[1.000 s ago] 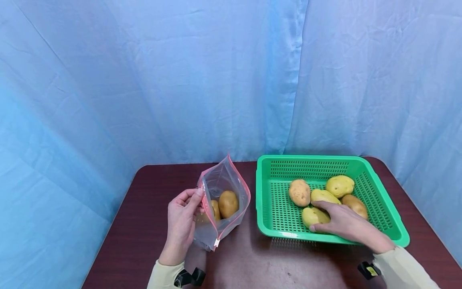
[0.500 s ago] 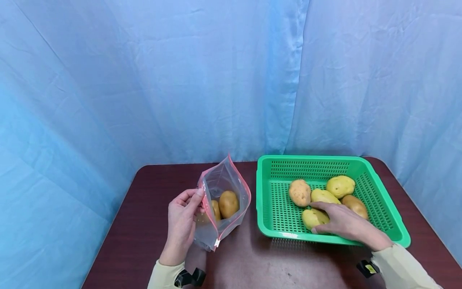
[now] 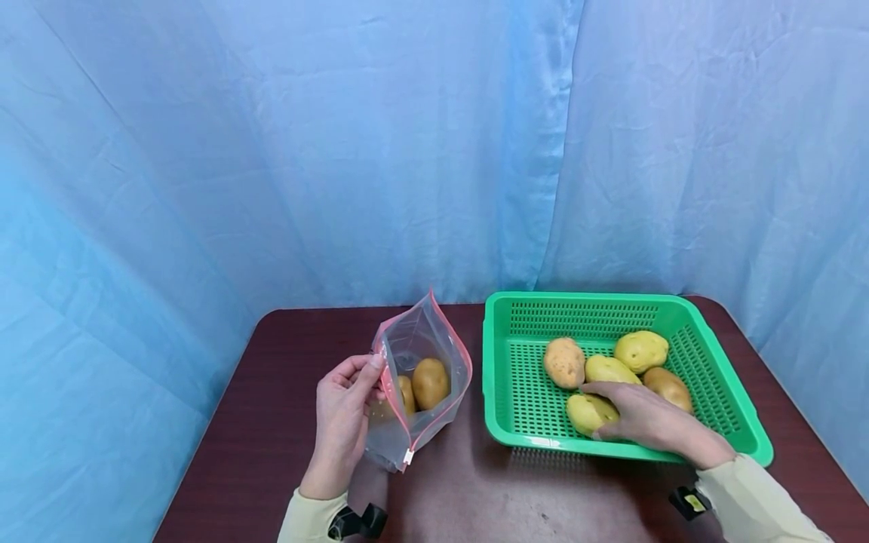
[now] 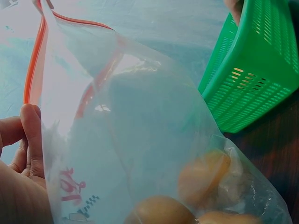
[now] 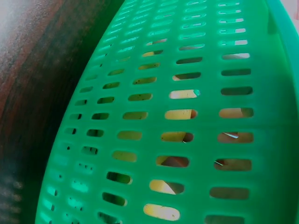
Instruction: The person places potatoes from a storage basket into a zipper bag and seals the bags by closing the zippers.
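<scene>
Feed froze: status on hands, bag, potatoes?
Left hand pinching open bag; potatoes inside. Right hand at front yellow potato in green basket, grip unclear. Basket wall blocks right wrist view.

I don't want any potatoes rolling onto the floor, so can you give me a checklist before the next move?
1. Clear bag open: ok, its pink-edged mouth gapes.
2. Left fingers holding the bag: ok, they pinch its edge.
3. Room inside: ok, the bagged potatoes leave space above them.
4. Green basket steady: looks ok, it rests on the table.
5. Right fingers gripping firmly: cannot tell; they are at the front yellow potato, partly hidden.
6. That potato out of the basket: not ok, it is inside.
</scene>
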Motion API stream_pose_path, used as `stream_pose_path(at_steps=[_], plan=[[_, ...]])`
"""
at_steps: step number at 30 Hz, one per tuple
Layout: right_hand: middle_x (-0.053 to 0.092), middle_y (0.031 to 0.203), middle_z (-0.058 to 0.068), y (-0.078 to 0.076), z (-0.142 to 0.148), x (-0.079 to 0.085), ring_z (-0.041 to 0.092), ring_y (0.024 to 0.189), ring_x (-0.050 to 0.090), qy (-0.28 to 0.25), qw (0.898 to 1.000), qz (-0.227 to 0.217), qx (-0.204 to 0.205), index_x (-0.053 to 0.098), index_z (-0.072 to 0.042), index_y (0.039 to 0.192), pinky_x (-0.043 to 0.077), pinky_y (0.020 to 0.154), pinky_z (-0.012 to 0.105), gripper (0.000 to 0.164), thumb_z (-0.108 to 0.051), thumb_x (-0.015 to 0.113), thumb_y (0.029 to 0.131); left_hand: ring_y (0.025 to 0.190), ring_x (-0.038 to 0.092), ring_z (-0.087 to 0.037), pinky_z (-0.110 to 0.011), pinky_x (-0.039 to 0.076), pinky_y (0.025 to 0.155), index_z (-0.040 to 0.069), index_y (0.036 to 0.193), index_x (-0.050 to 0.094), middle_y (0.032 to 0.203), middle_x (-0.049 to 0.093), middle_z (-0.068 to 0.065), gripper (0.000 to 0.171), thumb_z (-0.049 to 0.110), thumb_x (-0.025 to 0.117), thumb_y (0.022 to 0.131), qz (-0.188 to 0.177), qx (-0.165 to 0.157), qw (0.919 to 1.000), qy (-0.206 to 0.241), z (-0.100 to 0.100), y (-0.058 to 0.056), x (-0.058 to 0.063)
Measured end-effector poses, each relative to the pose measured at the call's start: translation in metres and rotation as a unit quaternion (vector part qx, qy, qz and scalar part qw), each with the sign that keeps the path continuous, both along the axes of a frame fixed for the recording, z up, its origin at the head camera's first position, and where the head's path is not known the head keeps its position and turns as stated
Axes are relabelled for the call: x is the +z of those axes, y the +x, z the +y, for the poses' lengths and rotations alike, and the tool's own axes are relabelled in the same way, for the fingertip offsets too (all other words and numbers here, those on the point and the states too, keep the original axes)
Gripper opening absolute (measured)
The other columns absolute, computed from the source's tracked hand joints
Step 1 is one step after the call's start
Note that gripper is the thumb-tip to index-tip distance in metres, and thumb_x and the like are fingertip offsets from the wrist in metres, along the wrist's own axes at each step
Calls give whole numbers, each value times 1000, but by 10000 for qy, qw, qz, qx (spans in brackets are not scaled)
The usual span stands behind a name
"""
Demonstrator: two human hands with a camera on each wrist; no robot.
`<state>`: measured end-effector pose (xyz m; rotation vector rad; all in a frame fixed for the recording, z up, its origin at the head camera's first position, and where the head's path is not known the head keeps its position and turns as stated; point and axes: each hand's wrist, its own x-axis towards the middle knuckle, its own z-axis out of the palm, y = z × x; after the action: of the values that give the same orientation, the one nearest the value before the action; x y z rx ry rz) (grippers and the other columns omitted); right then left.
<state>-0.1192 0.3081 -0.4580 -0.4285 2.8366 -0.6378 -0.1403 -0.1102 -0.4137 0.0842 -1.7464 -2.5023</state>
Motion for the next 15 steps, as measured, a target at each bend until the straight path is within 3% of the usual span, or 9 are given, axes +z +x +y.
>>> stream_pose_path(at_steps=[15], plan=[[70, 125, 5, 4, 4, 1, 30, 111, 64, -165, 9996, 207, -136, 69, -10, 131, 53, 87, 48, 59, -24, 89, 77, 58, 59, -8, -20, 55, 56, 3, 93, 72, 72, 66, -3, 5, 4, 71, 98, 29, 43, 10000, -10, -2, 1, 2]])
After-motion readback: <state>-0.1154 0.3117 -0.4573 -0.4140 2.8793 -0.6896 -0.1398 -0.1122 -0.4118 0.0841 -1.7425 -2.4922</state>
